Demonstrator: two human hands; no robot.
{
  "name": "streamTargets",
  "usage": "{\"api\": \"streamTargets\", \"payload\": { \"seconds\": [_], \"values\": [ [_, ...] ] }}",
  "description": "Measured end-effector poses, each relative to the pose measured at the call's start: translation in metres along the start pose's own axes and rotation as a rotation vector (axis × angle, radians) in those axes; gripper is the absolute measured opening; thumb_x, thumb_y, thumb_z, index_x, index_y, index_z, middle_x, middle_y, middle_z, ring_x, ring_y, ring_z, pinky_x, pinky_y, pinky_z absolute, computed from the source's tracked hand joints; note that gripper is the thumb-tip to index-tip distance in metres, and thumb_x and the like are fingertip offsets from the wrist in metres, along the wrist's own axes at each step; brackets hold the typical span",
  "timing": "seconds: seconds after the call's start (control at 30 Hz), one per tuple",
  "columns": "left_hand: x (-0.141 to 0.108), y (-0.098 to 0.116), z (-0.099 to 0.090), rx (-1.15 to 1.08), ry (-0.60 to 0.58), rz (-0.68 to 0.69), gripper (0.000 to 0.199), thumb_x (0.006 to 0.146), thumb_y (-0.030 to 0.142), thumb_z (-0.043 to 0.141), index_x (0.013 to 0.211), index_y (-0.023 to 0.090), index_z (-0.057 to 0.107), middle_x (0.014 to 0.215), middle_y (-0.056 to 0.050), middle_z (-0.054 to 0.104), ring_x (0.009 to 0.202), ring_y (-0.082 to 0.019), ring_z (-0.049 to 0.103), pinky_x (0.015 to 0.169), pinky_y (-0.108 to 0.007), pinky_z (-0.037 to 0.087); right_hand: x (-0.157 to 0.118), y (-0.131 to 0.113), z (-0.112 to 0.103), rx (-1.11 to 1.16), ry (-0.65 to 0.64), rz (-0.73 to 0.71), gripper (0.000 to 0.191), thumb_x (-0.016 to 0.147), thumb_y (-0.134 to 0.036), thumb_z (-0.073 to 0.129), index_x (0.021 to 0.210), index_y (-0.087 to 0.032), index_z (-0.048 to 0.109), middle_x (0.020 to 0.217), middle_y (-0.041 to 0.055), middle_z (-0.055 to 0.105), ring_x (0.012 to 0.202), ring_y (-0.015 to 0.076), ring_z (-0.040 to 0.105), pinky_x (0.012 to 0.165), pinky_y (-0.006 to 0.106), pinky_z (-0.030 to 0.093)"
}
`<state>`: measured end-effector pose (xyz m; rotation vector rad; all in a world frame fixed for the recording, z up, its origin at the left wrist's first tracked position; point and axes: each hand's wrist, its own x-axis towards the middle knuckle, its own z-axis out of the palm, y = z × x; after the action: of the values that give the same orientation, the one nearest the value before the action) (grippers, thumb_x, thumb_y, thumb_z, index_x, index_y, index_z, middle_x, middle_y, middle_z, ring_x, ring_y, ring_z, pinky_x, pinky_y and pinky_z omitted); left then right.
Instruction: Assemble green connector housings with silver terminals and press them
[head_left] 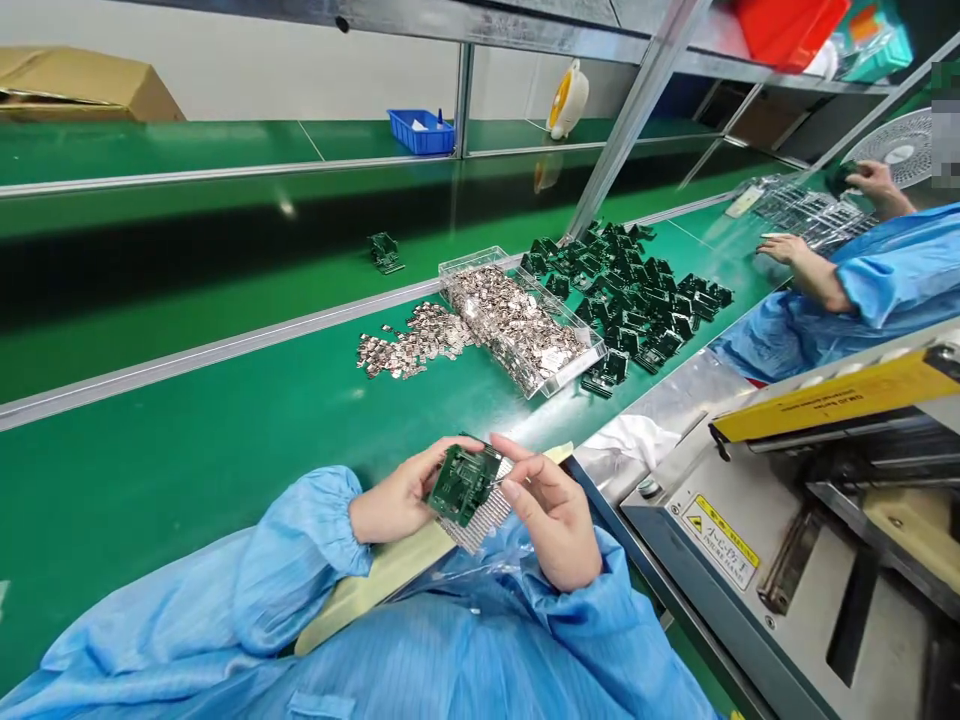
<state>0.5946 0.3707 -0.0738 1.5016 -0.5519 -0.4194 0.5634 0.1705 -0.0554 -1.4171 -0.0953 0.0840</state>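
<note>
Gripping a green circuit board between both hands, the person holds it just above their blue smock, over the green table. The left hand cups the board's left side with its fingers closed around it. The right hand pinches narrowly at the opposite side, near the upper end of a ridged silver metal strip. That strip lies along the board's underside, its long axis slanting from lower left to upper right. Beyond both hands, nearer the right, a clear acrylic tray of small silver metal pieces sits beside a spread of green boards. A co-worker's hand rests farther along.
</note>
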Motion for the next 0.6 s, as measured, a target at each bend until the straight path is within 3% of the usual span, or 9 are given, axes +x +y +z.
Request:
{"api": "streamTargets", "payload": {
  "seconds": [0.07, 0.13, 0.23, 0.33, 0.43, 0.5, 0.6],
  "values": [
    [-0.001, 0.0, -0.003, -0.095, -0.017, -0.055, 0.064, 0.08, 0.019, 0.07, 0.135, 0.026, 0.037, 0.114, -0.009, 0.062, 0.101, -0.021, 0.063, 0.086, -0.032, 0.051, 0.001, 0.009, 0.002, 0.049, -0.024, 0.04, 0.019, 0.086, -0.037, 0.069, 0.079, -0.02, 0.062, 0.125, 0.0112, 0.064, 0.119, 0.0288, 0.056, 0.101, 0.046, 0.041],
    [-0.003, -0.002, -0.007, -0.2, -0.004, -0.142, 0.066, 0.083, 0.024, 0.069, 0.136, 0.028, 0.03, 0.105, -0.006, 0.061, 0.085, -0.016, 0.064, 0.072, -0.025, 0.051, 0.0, 0.021, 0.005, 0.099, 0.015, 0.069, 0.019, 0.086, -0.038, 0.069, 0.081, -0.02, 0.061, 0.125, 0.0119, 0.064, 0.121, 0.0296, 0.055, 0.103, 0.048, 0.039],
    [-0.005, -0.008, -0.011, -0.315, 0.105, -0.189, 0.061, 0.084, 0.035, 0.069, 0.131, 0.028, 0.032, 0.106, -0.006, 0.059, 0.073, -0.011, 0.06, 0.06, -0.02, 0.047, -0.004, 0.038, 0.012, 0.14, 0.114, 0.067, 0.02, 0.088, -0.038, 0.068, 0.083, -0.021, 0.061, 0.129, 0.0122, 0.061, 0.122, 0.0293, 0.054, 0.105, 0.049, 0.036],
    [-0.007, -0.015, -0.008, -0.347, 0.251, -0.124, 0.056, 0.083, 0.036, 0.07, 0.127, 0.027, 0.038, 0.119, -0.01, 0.058, 0.081, -0.013, 0.061, 0.07, -0.025, 0.049, -0.009, 0.046, 0.022, 0.134, 0.228, 0.044, 0.022, 0.087, -0.041, 0.067, 0.084, -0.02, 0.061, 0.131, 0.0137, 0.059, 0.123, 0.0295, 0.054, 0.107, 0.048, 0.036],
    [-0.008, -0.022, 0.004, -0.258, 0.352, -0.057, 0.069, 0.077, 0.029, 0.076, 0.133, 0.028, 0.036, 0.133, -0.012, 0.053, 0.107, -0.019, 0.059, 0.093, -0.033, 0.046, -0.011, 0.051, 0.035, 0.159, 0.334, 0.051, 0.024, 0.087, -0.043, 0.067, 0.085, -0.02, 0.061, 0.132, 0.0143, 0.058, 0.127, 0.0295, 0.049, 0.107, 0.047, 0.036],
    [-0.007, -0.025, 0.013, -0.192, 0.423, -0.056, 0.076, 0.074, 0.028, 0.079, 0.137, 0.028, 0.036, 0.137, -0.011, 0.05, 0.122, -0.023, 0.052, 0.103, -0.035, 0.042, -0.013, 0.054, 0.044, 0.194, 0.354, 0.081, 0.025, 0.086, -0.044, 0.068, 0.084, -0.019, 0.061, 0.133, 0.0136, 0.057, 0.127, 0.0298, 0.05, 0.105, 0.046, 0.038],
    [-0.005, -0.029, 0.022, -0.189, 0.563, -0.093, 0.067, 0.08, 0.038, 0.072, 0.137, 0.026, 0.039, 0.136, -0.01, 0.051, 0.126, -0.024, 0.05, 0.105, -0.036, 0.042, -0.019, 0.054, 0.053, 0.205, 0.305, 0.114, 0.025, 0.086, -0.044, 0.068, 0.084, -0.02, 0.061, 0.132, 0.0126, 0.058, 0.123, 0.0289, 0.054, 0.102, 0.043, 0.041]
  ]
}}
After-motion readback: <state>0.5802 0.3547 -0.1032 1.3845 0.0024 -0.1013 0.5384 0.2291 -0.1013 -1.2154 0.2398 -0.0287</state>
